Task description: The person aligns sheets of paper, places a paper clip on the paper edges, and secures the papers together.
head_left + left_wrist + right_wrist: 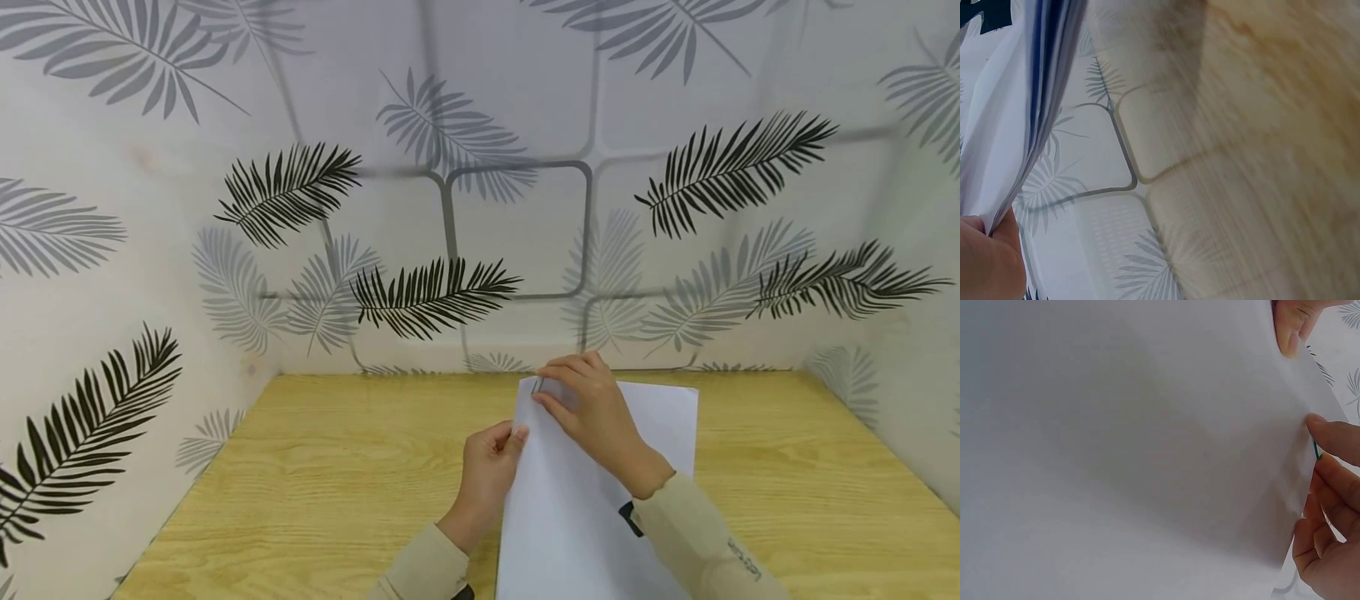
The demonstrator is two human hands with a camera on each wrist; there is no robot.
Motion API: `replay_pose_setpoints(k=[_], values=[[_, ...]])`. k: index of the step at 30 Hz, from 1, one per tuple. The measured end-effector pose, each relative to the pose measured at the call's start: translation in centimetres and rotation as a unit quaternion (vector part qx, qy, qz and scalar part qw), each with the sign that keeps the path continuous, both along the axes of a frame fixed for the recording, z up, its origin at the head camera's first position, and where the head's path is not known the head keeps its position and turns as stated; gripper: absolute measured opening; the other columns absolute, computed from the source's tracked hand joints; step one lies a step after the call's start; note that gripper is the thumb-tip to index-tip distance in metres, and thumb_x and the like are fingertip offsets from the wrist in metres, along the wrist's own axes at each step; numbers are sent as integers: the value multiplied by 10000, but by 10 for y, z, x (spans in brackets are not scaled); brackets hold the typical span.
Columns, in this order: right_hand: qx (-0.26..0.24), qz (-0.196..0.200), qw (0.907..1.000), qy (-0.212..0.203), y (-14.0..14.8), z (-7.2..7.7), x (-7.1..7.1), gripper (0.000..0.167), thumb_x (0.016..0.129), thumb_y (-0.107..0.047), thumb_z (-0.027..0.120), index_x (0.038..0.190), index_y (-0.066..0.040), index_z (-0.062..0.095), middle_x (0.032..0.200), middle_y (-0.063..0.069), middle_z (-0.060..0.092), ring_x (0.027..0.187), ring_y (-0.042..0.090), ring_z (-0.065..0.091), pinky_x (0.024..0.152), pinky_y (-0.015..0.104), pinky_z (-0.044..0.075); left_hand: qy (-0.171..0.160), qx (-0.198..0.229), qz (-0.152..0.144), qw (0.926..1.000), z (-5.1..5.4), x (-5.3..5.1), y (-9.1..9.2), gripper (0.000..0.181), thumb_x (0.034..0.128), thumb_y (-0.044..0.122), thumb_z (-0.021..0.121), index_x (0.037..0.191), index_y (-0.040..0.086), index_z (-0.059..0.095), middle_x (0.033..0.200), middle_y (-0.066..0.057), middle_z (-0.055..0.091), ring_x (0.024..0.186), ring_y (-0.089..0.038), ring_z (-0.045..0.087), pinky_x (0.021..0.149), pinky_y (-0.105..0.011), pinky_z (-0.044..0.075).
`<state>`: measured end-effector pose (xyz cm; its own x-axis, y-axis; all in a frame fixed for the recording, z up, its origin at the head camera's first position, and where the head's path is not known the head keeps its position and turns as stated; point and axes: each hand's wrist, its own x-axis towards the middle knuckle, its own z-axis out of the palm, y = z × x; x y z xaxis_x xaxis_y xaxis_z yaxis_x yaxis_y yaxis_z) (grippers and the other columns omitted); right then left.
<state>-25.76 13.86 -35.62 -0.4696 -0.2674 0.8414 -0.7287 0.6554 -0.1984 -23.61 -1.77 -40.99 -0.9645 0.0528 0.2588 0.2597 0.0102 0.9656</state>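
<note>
A stack of white paper sheets stands tilted up over the table, its layered edge with a blue strip showing in the left wrist view. My left hand pinches the stack's left edge between thumb and fingers, a little below the top corner. At that corner my right hand holds a small green wire paper clip between thumb and index finger, against the paper's edge. Only a short piece of the clip shows in the right wrist view; the fingers hide part of it.
Beneath the paper lies a light wood-grain table. A pale backdrop with leaf prints and grey lines rises behind the table and along both sides. Dark straps show by the sleeve cuffs.
</note>
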Motion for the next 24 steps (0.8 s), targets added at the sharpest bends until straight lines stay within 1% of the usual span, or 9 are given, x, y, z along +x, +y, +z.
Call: replay_pose_setpoints(k=[11,17,24], values=[[89,-23,9999,-72,1,1,1,309,705,-33,842,992,-24,727,1011,78,694,924,247,538,828,437,436,-66,-29,87,9999,0,0,1,178,935,91,622,973,-49,725,770,-160,692,636,-102,612,564,-214,497],[96,23,9999,-103,1,0,1,315,702,-21,841,996,-25,729,1016,82,696,938,252,539,836,446,433,38,-74,90,9999,0,2,1,187,940,91,616,1000,-51,720,782,-163,695,649,-119,618,559,-227,500],[82,57,9999,-135,1,0,2,320,697,-1,839,998,-20,729,1020,80,695,947,251,536,832,439,435,-41,72,67,9999,1,5,1,183,940,91,615,999,-44,723,787,-162,695,653,-127,618,558,-229,499]])
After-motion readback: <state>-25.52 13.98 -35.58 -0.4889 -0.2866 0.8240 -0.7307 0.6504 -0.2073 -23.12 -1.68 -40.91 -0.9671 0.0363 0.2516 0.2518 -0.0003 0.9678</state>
